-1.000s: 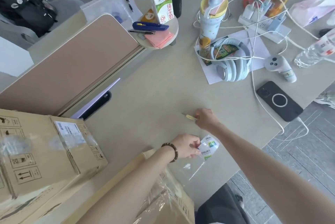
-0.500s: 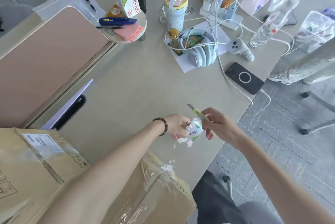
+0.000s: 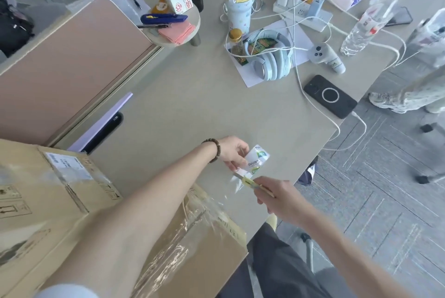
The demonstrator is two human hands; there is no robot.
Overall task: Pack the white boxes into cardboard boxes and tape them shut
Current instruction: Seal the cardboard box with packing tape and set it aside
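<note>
Pinching tape roll w/ left hand, right hand gripping cutter at center frame — blade could nick fingers.

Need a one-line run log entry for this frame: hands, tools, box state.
left hand: holds tape roll | right hand: grips yellow cutter at tape strip | cardboard box: taped, near table edge

Even, bright daylight washed the table with only soft, faint shadows. Glare glinted on the tape over the cardboard box. Wide-angle distortion bent the edges; the near forearms looked slightly soft.
</note>
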